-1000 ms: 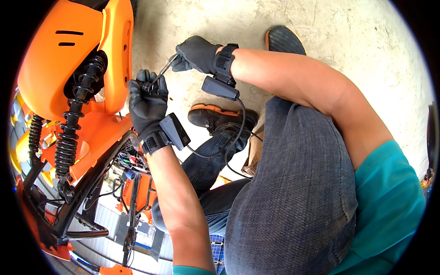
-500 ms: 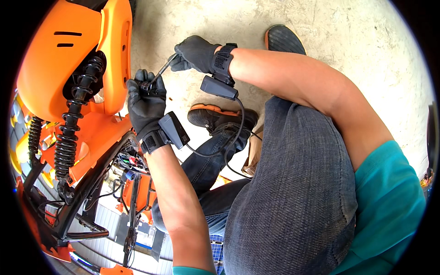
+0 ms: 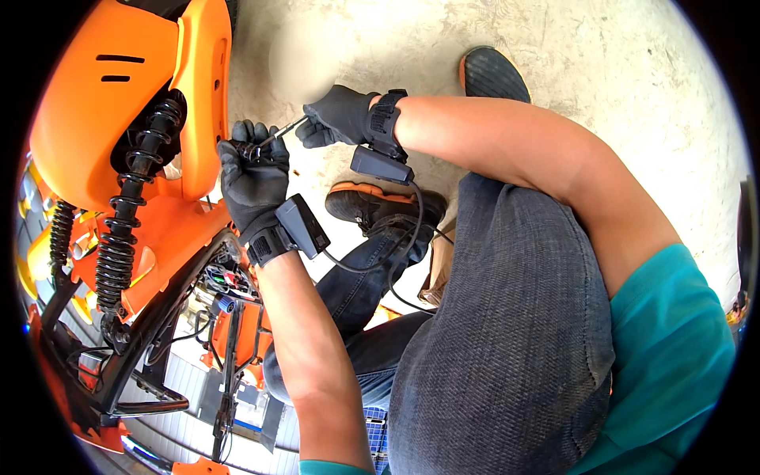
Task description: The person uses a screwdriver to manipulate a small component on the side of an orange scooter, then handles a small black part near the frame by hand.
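Note:
My left hand (image 3: 255, 184), in a black glove, is turned palm up beside the orange body panel. Its fingers curl around a small dark part (image 3: 252, 151) whose exact kind I cannot make out. A thin metal rod (image 3: 288, 128) slants from that part up to my right hand (image 3: 340, 115), also black-gloved. The right fingers are closed in a pinch on the rod's far end, so its tip is hidden. Whether the rod is fixed to the dark part or only touches it does not show.
An orange vehicle body (image 3: 103, 63) with a black coil-spring shock absorber (image 3: 123, 214) stands close at my left. Black frame tubes and loose wiring (image 3: 226, 277) lie below it. A cable (image 3: 416, 206) links black boxes on my wrists. Concrete floor (image 3: 586, 47) extends right.
My right hand has come down slightly, and the rod now lies at a flatter slant. The left hand stays nearly in place, still closed around the dark part.

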Demonstrator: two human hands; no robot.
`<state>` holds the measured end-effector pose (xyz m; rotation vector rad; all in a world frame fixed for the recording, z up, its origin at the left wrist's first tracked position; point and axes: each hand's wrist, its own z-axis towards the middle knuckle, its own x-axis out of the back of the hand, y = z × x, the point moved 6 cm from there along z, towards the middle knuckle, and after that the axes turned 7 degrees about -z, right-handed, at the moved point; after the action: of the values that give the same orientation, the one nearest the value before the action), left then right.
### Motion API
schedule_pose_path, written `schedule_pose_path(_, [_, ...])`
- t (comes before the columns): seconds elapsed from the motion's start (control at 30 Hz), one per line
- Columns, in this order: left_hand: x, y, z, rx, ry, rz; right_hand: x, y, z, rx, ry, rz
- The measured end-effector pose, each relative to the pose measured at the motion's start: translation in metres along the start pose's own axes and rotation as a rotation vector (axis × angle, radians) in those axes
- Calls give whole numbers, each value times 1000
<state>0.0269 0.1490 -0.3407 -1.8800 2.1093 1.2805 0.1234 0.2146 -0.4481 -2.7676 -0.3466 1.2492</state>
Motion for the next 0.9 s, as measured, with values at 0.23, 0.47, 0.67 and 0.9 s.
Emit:
schedule_pose_path(0.23, [7, 7, 4, -112, -99, 308, -33, -109, -43, 830, 125, -663])
schedule_pose_path(0.47, [-19, -19, -5, -141, 415, 114, -137, -30, -79, 1207, 782, -930])
schedule_pose_path(0.67, [3, -2, 9, 19, 117, -18, -70, -166, -58, 1633, 243, -1006])
schedule_pose_path(0.9, [0, 1, 3, 17, 51, -11, 18, -71, -15, 293, 64, -96])
